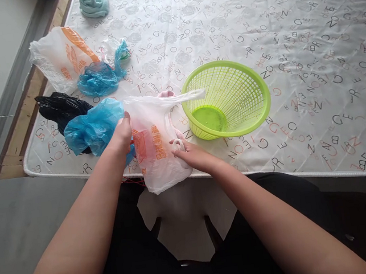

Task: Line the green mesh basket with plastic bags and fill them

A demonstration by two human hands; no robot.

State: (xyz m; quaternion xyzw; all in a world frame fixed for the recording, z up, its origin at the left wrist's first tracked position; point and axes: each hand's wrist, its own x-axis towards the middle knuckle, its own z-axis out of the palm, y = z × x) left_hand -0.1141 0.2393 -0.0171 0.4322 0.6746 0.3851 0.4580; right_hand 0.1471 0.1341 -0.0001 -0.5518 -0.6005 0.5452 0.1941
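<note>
A white plastic bag (163, 157) with orange print is stretched between my two hands at the mattress's near edge. My left hand (124, 129) is closed on its left side, and most of those fingers are hidden behind the plastic. The bag's lower right side is pinched in my right hand (190, 153), where a white loop shows at the fingers. One long handle of the bag reaches right, over the rim of a green plastic basket (261, 113). Something pink and soft (166, 94) shows partly behind the bag. Beside my left hand lies a crumpled blue plastic bag (95, 124).
A black plastic bag (64, 108), another blue bag (97, 78) and a second white bag with orange print (58, 59) lie at left. A rolled teal cloth (94, 2) sits farther back. The letter-printed mattress (312, 70) lies against a wooden frame (22, 135).
</note>
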